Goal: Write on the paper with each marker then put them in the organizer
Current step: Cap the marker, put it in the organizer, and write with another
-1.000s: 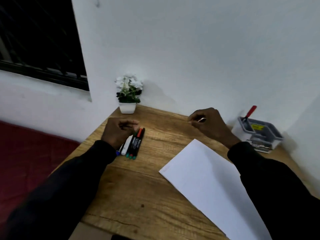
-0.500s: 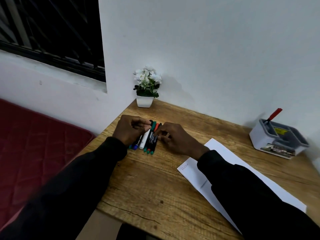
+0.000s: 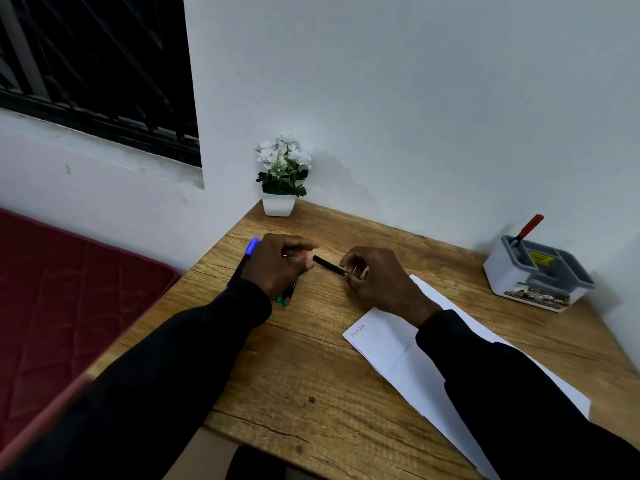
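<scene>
A black marker is held level just above the wooden desk between both hands. My right hand grips its right end. My left hand pinches its left end, where the cap is hidden by the fingers. A blue-capped marker lies at the left of that hand, and several more markers poke out from under it. The white paper, with a word written at its near-left corner, lies under my right forearm. The grey organizer stands at the far right and holds a red-capped marker.
A small white pot of white flowers stands in the desk's back-left corner against the wall. A red mattress lies on the floor left of the desk. The desk's left edge runs close to the markers.
My right hand has lifted one black marker out of the row and drawn it to the right. My left hand has closed on its other end. The view has shifted slightly.
</scene>
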